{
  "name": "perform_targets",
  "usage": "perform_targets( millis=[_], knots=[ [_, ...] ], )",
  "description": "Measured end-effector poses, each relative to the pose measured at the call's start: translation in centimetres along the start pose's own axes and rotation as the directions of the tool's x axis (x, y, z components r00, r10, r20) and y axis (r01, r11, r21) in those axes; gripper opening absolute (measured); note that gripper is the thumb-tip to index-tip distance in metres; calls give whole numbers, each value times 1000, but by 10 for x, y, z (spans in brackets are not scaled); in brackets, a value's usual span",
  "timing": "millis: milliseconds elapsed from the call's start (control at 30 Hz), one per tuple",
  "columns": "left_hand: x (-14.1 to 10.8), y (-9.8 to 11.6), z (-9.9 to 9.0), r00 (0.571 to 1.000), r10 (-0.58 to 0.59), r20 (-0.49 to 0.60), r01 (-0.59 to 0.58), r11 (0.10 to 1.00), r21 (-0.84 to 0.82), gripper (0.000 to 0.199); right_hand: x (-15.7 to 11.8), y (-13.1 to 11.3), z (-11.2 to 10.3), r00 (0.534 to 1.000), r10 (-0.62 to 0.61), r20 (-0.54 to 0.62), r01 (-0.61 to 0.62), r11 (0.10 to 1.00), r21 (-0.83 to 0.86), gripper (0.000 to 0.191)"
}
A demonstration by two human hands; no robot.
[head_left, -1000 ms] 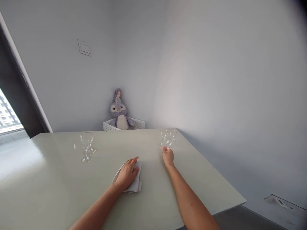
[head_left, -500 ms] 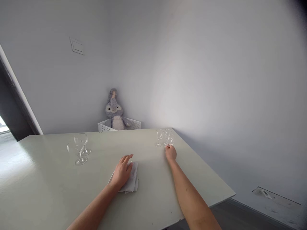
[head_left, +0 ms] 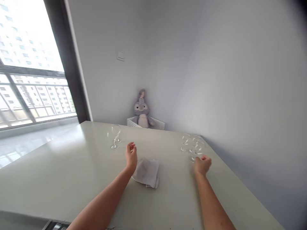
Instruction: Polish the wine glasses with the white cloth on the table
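My left hand (head_left: pixel 131 157) is raised just beyond and left of a folded pale cloth (head_left: pixel 146 172), its fingers loosely bent and apart with nothing in them. My right hand (head_left: pixel 202 164), slightly smeared by motion, is beside the foot of the nearest stemmed glass (head_left: pixel 198 149) on the right; thumb and fingers look apart. Close behind that glass are a second stemmed glass (head_left: pixel 185 140) and a third, partly overlapped one. All three stand upright. Farther left stand two more clear stemmed glasses (head_left: pixel 114 146), one overlapping the other.
The pale glossy table (head_left: pixel 79 185) reaches toward the wall corner. Behind its far edge a grey plush toy (head_left: pixel 141 110) sits in a white perforated basket (head_left: pixel 158 124). A window (head_left: pixel 31 64) is at left, and a wall (head_left: pixel 240 95) runs along the right.
The view has swung left, bringing the window in. My left hand has come off the cloth and moved left and away from me. My right hand has drawn back from the near right glass.
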State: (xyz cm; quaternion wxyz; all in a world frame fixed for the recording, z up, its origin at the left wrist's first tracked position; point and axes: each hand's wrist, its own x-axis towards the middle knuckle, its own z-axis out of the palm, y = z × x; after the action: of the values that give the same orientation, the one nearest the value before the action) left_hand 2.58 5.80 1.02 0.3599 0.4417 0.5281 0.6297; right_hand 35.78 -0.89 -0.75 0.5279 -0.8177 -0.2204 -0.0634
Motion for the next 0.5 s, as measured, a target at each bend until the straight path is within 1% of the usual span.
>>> perform_targets(
  millis=[33, 67, 133, 167, 200, 233, 267, 300, 333, 367, 400, 433, 500],
  knots=[
    [4, -2, -2, 998, -37, -53, 37, 999, -12, 25, -1, -4, -3, 999, -21, -49, 22, 999, 24, 35],
    [8, -4, -4, 993, -62, -105, 61, 998, -13, 27, -3, -8, -6, 993, -63, -97, 69, 996, 59, 34],
    [18, -6, -11, 973, -95, -208, 96, 995, -6, 32, -11, -18, -9, 966, -192, -175, 218, 964, 150, 29],
    [23, -6, -14, 960, -104, -262, 107, 994, -2, 37, -18, -24, -10, 945, -268, -189, 305, 931, 199, 26],
    [28, -6, -19, 945, -105, -310, 112, 994, 4, 43, -26, -30, -10, 920, -347, -184, 385, 888, 249, 22],
    [34, -6, -23, 932, -100, -348, 110, 994, 11, 49, -37, -37, -10, 893, -425, -151, 451, 842, 297, 18],
    [40, -6, -28, 924, -91, -372, 105, 994, 17, 56, -50, -43, -9, 859, -504, -92, 503, 794, 342, 16],
    [46, -6, -32, 922, -82, -379, 97, 995, 22, 62, -64, -49, -9, 812, -583, -26, 544, 741, 393, 15],
    [51, -6, -37, 925, -74, -373, 90, 996, 26, 66, -80, -55, -8, 745, -665, 51, 582, 685, 439, 16],
    [57, -7, -41, 932, -67, -357, 83, 996, 30, 70, -96, -61, -8, 659, -740, 136, 607, 629, 486, 16],
    [61, -8, -45, 941, -60, -334, 75, 997, 34, 74, -113, -66, -8, 548, -803, 233, 618, 577, 534, 16],
    [65, -10, -49, 950, -53, -309, 67, 997, 38, 77, -129, -70, -9, 425, -850, 310, 622, 524, 582, 17],
    [72, -15, -54, 968, -37, -248, 48, 998, 40, 81, -156, -77, -11, 159, -894, 420, 632, 419, 652, 19]
  ],
)
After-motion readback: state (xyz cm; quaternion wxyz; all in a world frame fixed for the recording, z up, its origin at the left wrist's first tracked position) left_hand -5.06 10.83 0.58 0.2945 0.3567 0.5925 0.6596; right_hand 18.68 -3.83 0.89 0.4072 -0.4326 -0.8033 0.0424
